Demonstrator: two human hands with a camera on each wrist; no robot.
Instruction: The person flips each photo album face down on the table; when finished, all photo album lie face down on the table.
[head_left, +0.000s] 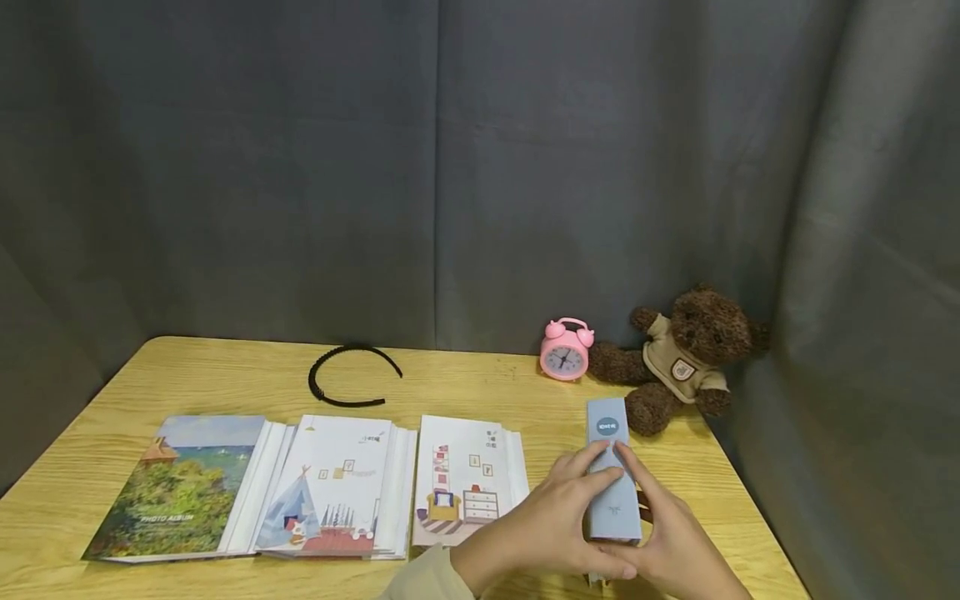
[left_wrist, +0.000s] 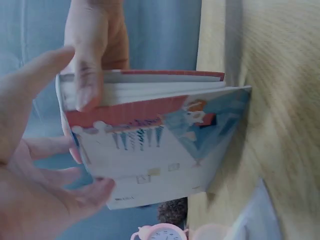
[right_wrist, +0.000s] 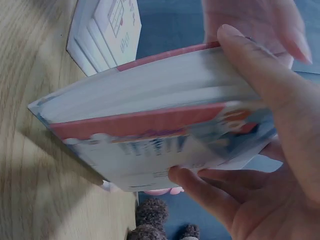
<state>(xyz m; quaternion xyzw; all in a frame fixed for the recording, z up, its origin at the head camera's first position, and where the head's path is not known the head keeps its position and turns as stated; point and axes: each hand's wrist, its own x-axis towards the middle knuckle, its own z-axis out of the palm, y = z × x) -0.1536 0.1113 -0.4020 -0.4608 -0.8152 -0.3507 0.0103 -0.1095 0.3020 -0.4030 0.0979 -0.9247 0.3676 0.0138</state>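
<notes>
A photo album (head_left: 613, 475) with a light blue spine stands on edge on the table, spine up. Its covers carry a blue tent and red floor drawing, seen in the left wrist view. My right hand (head_left: 675, 533) grips it from the right, thumb (left_wrist: 87, 90) over the page edges and fingers (right_wrist: 200, 192) against a cover. From the other side my left hand (head_left: 555, 508) touches the album with extended fingers (left_wrist: 95, 192); in the left wrist view its thumb is lifted off the pages.
Three more albums lie in a row to the left: a landscape one (head_left: 180, 492), a tent one (head_left: 333, 483) and a furniture one (head_left: 461, 483). Behind them are a black headband (head_left: 315, 379), a pink alarm clock (head_left: 566, 350) and a brown teddy bear (head_left: 686, 358). Grey curtains (head_left: 435, 167) surround the table.
</notes>
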